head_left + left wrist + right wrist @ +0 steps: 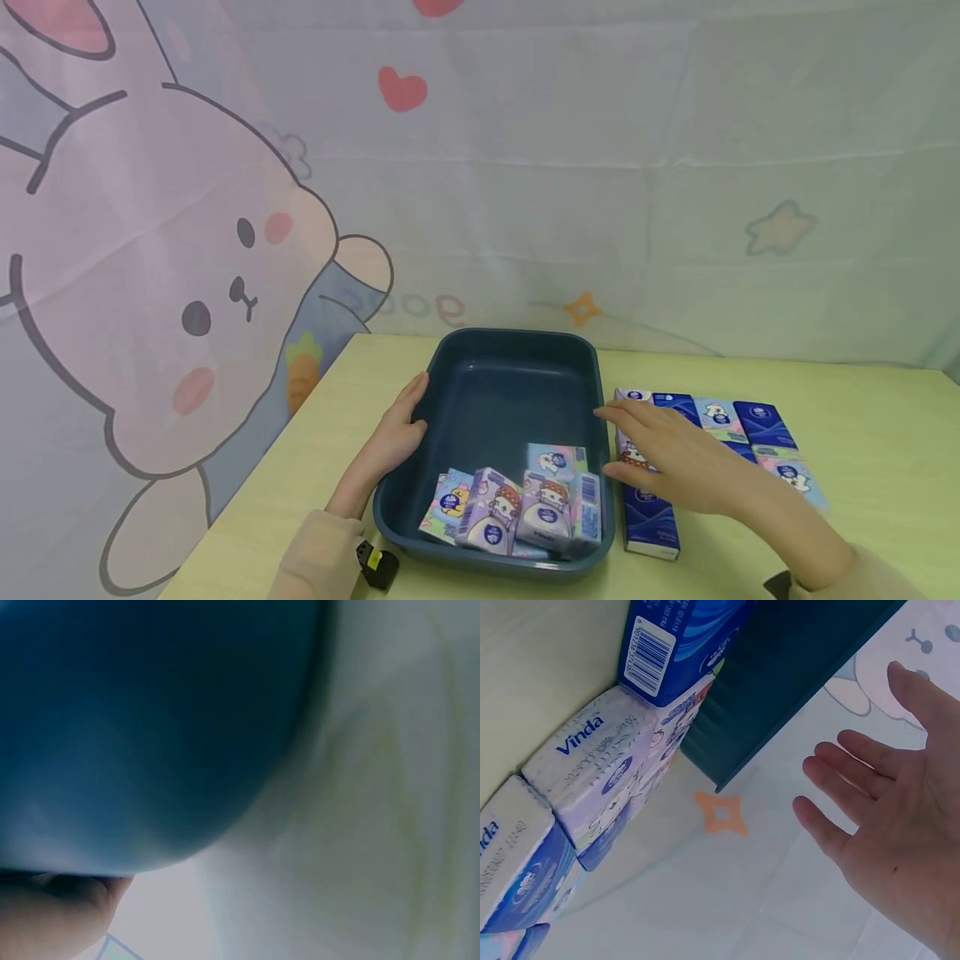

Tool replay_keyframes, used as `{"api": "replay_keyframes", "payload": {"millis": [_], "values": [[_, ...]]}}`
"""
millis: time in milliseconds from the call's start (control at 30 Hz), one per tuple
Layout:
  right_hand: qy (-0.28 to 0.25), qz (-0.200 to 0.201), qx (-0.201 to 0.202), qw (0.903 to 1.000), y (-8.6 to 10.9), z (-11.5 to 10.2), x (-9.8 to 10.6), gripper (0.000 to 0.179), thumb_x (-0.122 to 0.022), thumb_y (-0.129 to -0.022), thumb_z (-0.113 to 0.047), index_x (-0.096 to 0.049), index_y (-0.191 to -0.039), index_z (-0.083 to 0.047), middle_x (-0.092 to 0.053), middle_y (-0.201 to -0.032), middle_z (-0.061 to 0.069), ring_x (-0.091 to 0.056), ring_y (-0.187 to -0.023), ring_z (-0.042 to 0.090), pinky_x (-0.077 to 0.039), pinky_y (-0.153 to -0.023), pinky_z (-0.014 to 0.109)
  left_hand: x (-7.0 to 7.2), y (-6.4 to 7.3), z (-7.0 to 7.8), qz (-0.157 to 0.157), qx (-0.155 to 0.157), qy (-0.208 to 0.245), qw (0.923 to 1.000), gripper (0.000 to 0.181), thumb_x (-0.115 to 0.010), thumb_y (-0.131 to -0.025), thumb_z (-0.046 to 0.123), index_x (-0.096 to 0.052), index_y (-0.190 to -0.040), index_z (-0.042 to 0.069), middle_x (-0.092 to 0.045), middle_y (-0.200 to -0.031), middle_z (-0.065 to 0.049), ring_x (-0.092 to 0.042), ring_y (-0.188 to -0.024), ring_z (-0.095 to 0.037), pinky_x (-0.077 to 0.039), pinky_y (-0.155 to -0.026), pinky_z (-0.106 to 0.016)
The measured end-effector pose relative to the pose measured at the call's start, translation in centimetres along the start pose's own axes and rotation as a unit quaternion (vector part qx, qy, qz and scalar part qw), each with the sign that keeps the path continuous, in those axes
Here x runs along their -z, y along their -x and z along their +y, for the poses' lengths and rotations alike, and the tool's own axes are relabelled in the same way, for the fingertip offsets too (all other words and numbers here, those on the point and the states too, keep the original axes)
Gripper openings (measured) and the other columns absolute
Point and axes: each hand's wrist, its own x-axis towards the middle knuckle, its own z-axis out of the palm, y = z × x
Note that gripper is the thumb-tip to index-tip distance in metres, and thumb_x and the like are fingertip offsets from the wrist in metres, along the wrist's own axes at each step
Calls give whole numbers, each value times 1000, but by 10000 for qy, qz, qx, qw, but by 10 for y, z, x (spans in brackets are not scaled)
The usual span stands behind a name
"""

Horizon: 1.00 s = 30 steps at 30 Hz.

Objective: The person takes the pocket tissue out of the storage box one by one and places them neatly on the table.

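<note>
A dark blue plastic basin (487,392) stands on the table, with several small tissue packs (491,510) piled at its near end. Along the basin's left side lies my left hand (397,425), its fingers straight against the outer wall near the rim. In the left wrist view, the basin's wall (150,735) fills much of the frame and part of the hand (56,919) shows below it. My right hand (675,454), fingers spread and holding nothing, hovers beside the right rim over the loose packs. The right wrist view shows its open palm (900,802).
Right of the basin, blue, purple and pastel tissue packs (761,421) lie together in rows, some marked Vinda (585,739). A small black object (377,567) sits by my left wrist. Behind the pale green table (885,433) hangs a cartoon-print cloth (555,183).
</note>
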Motion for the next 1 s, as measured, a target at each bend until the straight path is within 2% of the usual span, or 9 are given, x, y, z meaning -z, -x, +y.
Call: {"api": "replay_keyframes", "payload": {"millis": [167,667,867,1000], "values": [[44,-184,198,9996,-14,-1,-1,59,-54,-94,-45,-44,-143,-14,-47,-145,11,-44,-135,35,-34,-109,59,-1,0,-1,4,-24,-6,10000,69,-36,-86,-9,-17,-152,-2,-11,-161,-19,-8,-150,-38,-11,-119,-56],[489,-387,1023,9928,-54,0,-14,56,-70,-86,-23,-50,-136,-7,-56,-133,9,-54,-124,30,-45,-102,51,-2,1,0,29,-5,-30,10000,68,-37,-86,-8,-19,-151,-2,-13,-161,-19,-9,-149,-38,-11,-119,-56],[1070,-480,1427,9828,-67,-9,-17,51,-70,-81,-10,-56,-130,-10,-59,-127,6,-57,-120,26,-46,-102,45,-1,1,0,47,14,-20,10000,68,-37,-86,-9,-19,-152,-1,-12,-161,-19,-9,-149,-39,-11,-119,-56],[1722,-582,1758,9675,-74,-14,-20,57,-73,-74,-4,-57,-128,-14,-61,-127,3,-56,-121,24,-43,-106,43,-1,1,1,56,31,-20,10000,68,-37,-86,-9,-19,-152,-1,-13,-161,-19,-9,-149,-38,-11,-119,-56]]}}
